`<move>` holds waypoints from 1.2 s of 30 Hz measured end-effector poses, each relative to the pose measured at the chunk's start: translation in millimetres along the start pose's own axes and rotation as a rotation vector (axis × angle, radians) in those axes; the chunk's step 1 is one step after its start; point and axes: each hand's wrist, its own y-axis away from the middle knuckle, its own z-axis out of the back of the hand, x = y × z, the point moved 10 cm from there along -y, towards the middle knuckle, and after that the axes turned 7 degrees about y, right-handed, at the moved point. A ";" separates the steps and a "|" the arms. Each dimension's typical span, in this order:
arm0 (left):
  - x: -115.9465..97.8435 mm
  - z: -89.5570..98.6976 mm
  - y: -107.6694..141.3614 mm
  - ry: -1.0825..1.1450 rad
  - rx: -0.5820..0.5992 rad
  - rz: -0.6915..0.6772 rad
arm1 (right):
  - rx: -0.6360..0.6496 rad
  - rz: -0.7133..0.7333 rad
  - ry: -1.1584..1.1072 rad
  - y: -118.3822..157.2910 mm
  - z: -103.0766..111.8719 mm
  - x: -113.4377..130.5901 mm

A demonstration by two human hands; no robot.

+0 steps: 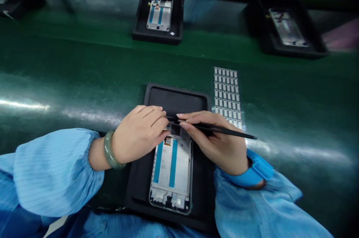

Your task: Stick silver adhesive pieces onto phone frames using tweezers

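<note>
from my head camera i look down at a green counter (pixel 98 69) with glare across it. along its far side stand three black trays: the middle tray (pixel 157 37) and the right tray (pixel 294 53) each carry a pale phone frame, and the left tray (pixel 29 4) is cut off by the edge of my view, with part of a pale piece in it. a sheet of small white labels (pixel 226 88) lies just right of my near tray (pixel 176 97), its lower end partly behind my right hand (pixel 217 140).

that hand is pinched closed on a slim black tool (pixel 227 131), which slants across the tray. my left hand (pixel 140 133) is curled over the upper left of the work, thumb and fingertips close together; i cannot tell whether they grip anything. a green bracelet (pixel 109 152) circles that wrist and a blue band (pixel 259 172) the other. between them, my hands cover much of the work's upper end.

the near phone frame (pixel 182 170) lies in the near tray, long side running away from me. it is silvery with a clear rim, two blue strips (pixel 173 163) down its length, a coppery connector (pixel 167 140) above them, a dark square (pixel 175 129) near my fingers, and white and black parts at the near end.
</note>
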 end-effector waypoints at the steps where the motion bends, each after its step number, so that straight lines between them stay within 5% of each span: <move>1: -0.1 0.1 0.0 -0.001 0.000 0.000 | 0.002 0.005 -0.004 0.2 -0.2 0.2; 21: 2.3 -1.4 -0.8 0.013 0.006 0.017 | 0.035 0.103 0.045 -0.2 -3.3 12.2; 36: 0.5 -2.1 -0.2 0.020 0.017 0.009 | -0.075 -0.036 0.086 -1.1 2.7 -7.2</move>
